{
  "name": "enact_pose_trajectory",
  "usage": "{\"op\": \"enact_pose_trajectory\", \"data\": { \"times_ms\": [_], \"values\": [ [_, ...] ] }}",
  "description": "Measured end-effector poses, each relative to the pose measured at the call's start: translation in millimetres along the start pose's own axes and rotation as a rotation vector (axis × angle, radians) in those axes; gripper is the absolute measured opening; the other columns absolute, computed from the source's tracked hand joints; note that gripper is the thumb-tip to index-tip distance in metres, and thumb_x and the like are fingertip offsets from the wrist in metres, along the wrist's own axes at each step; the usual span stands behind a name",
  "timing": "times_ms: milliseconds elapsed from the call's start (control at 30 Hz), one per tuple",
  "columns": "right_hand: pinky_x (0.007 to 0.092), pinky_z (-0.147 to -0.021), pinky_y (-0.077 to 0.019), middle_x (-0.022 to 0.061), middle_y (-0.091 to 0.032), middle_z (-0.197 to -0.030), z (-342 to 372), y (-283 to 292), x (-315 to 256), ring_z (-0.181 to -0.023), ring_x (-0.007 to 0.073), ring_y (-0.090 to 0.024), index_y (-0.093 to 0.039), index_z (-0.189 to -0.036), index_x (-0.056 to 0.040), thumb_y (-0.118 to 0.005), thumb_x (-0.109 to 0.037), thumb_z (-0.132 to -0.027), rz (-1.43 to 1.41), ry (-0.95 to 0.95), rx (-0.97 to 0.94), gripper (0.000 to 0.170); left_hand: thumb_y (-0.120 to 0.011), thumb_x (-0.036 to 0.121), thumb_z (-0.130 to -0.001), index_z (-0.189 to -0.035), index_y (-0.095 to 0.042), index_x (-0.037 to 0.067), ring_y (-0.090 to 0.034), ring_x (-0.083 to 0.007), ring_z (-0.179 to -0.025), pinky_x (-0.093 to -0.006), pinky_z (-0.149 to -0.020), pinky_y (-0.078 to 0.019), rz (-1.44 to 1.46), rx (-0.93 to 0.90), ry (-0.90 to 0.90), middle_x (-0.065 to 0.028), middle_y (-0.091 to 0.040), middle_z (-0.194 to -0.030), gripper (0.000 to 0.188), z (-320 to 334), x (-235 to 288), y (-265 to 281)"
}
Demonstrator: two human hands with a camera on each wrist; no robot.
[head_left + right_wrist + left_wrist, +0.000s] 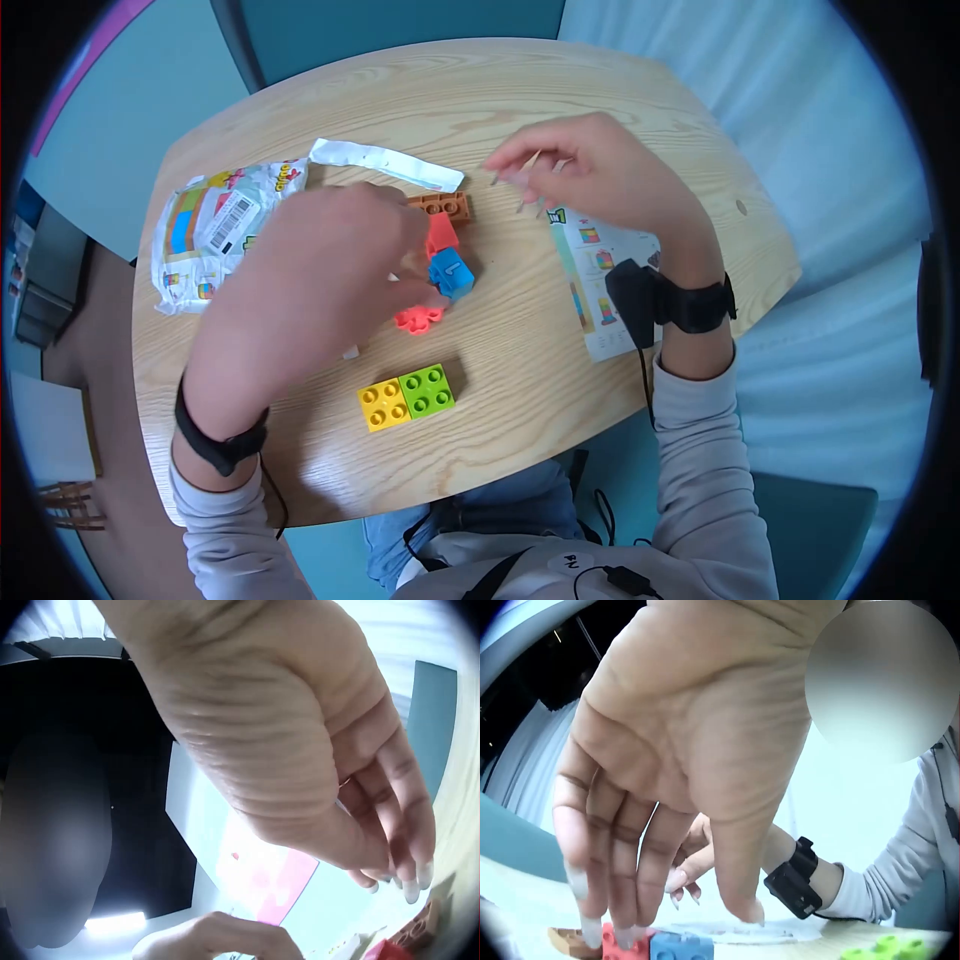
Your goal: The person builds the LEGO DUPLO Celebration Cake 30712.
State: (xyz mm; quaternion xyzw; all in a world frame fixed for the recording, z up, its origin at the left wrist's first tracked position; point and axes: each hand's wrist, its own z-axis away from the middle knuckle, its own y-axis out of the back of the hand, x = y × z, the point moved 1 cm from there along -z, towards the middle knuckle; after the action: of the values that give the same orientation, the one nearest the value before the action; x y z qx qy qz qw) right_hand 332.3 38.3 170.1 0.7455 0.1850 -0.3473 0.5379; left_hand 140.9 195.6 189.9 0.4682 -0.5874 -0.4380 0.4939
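Observation:
My left hand (325,265) is over the toy bricks, its fingers reaching down in the left wrist view with the thumb held apart. Under and beside its fingertips are a brown brick (457,207), a red brick (441,234) and a blue brick (452,275). A red flower-shaped piece (418,320) shows just below the thumb. Nearer the table's front, a yellow brick (384,404) sits against a green brick (428,390). My right hand (597,170) hovers above the top of a printed leaflet (600,335), fingers loosely bent and nothing between them.
A printed plastic bag (228,222) lies at the left, partly behind my left hand. Beyond the bricks is a torn white strip (390,164). Everything rests on a wooden table (540,400) with a curved edge; a pale curtain (800,330) hangs at the right.

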Motion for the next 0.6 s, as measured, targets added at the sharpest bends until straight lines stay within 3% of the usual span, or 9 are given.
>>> {"op": "enact_pose_trajectory", "data": {
  "times_ms": [100,133,233,300,367,433,500,567,600],
  "values": [
    [0.0283,-0.068,-0.0513,0.0118,-0.067,-0.092,-3.9,-17.4,-12.2,-0.077,0.0198,-0.064,-0.064,-0.115,0.0011,-0.059,-0.002,-0.085,0.257,0.123,-0.166,0.03,-0.078,0.038,-0.074,-0.091,-0.068,0.004,-0.064,-0.0296,-0.077,-0.0383,-0.065,-0.0493,-0.021,-0.111,0.033,-0.0116,-0.067,-0.085,0.04,-7.6,4.2,-13.2],
    [0.0334,-0.072,-0.0504,0.0155,-0.063,-0.093,-4.3,-27.8,-10.4,-0.084,0.0285,-0.062,-0.063,-0.111,0.0018,-0.059,0.0,-0.081,0.235,0.183,-0.16,0.031,-0.078,0.038,-0.074,-0.091,-0.068,0.004,-0.064,-0.0296,-0.077,-0.0383,-0.065,-0.0493,-0.024,-0.109,0.035,-0.0116,-0.067,-0.085,0.04,-10.1,5.9,-17.2],
    [0.0371,-0.076,-0.049,0.0167,-0.063,-0.094,-8.6,-52.6,-3.5,-0.088,0.0318,-0.061,-0.062,-0.106,0.0023,-0.059,0.001,-0.078,0.301,0.328,-0.071,0.028,-0.079,0.039,-0.073,-0.091,-0.067,0.005,-0.065,-0.0296,-0.078,-0.0387,-0.068,-0.0503,-0.011,-0.074,0.027,-0.0122,-0.067,-0.085,0.04,-17.1,7.9,-32.5],
    [0.0375,-0.077,-0.0486,0.0177,-0.063,-0.095,-7.7,-54.9,-8.6,-0.087,0.0327,-0.061,-0.061,-0.102,0.0028,-0.06,0.001,-0.076,0.248,0.247,-0.113,0.026,-0.078,0.037,-0.075,-0.092,-0.065,0.004,-0.065,-0.0304,-0.079,-0.0391,-0.069,-0.051,-0.08,-0.099,0.108,-0.0128,-0.066,-0.084,0.04,-21.6,5.6,-43.2],
    [0.0441,-0.071,-0.0483,0.0216,-0.061,-0.085,-8.2,-50.9,-9.5,-0.083,0.0379,-0.061,-0.061,-0.087,0.0029,-0.062,-0.003,-0.075,0.244,0.147,-0.122,0.014,-0.078,0.034,-0.075,-0.092,-0.064,0.002,-0.064,-0.0309,-0.078,-0.0389,-0.069,-0.0513,-0.064,-0.034,0.084,-0.0135,-0.065,-0.084,0.039,-19.3,5.5,-38.9],
    [0.0415,-0.07,-0.0496,0.0203,-0.063,-0.084,-6.5,-41.1,-16.0,-0.082,0.0345,-0.063,-0.062,-0.09,0.0026,-0.062,-0.005,-0.077,0.284,0.166,-0.116,0.015,-0.078,0.031,-0.076,-0.092,-0.062,0.001,-0.064,-0.0313,-0.078,-0.0388,-0.069,-0.0517,-0.05,0.035,0.064,-0.0143,-0.065,-0.084,0.038,-16.9,3.2,-29.6],
    [0.0388,-0.07,-0.051,0.0189,-0.064,-0.084,-4.8,-33.3,-16.9,-0.081,0.031,-0.064,-0.063,-0.093,0.0024,-0.063,-0.006,-0.079,0.316,0.183,-0.109,0.017,-0.077,0.021,-0.076,-0.094,-0.061,0.0,-0.062,-0.0318,-0.076,-0.0376,-0.068,-0.0527,0.115,0.233,-0.015,-0.0147,-0.064,-0.083,0.032,-13.3,1.9,-10.0],
    [0.029,-0.069,-0.0517,0.0071,-0.065,-0.095,-7.0,-23.1,-16.0,-0.086,0.0157,-0.063,-0.062,-0.114,-0.0038,-0.064,-0.007,-0.084,-0.058,0.122,-0.004,0.031,-0.076,0.015,-0.077,-0.095,-0.058,-0.001,-0.065,-0.027,-0.075,-0.0345,-0.069,-0.0541,0.16,0.268,0.009,-0.0136,-0.065,-0.084,0.03,-11.2,-2.1,5.1],
    [0.029,-0.069,-0.0517,0.0071,-0.065,-0.095,-7.5,-20.1,-18.5,-0.086,0.0157,-0.063,-0.062,-0.114,-0.0038,-0.064,-0.007,-0.084,-0.052,0.136,0.002,0.031,-0.075,0.016,-0.079,-0.097,-0.056,-0.001,-0.066,-0.024,-0.077,-0.0327,-0.07,-0.0545,0.279,0.306,0.058,-0.0133,-0.066,-0.085,0.031,-8.9,-3.9,13.3]
  ]
}}
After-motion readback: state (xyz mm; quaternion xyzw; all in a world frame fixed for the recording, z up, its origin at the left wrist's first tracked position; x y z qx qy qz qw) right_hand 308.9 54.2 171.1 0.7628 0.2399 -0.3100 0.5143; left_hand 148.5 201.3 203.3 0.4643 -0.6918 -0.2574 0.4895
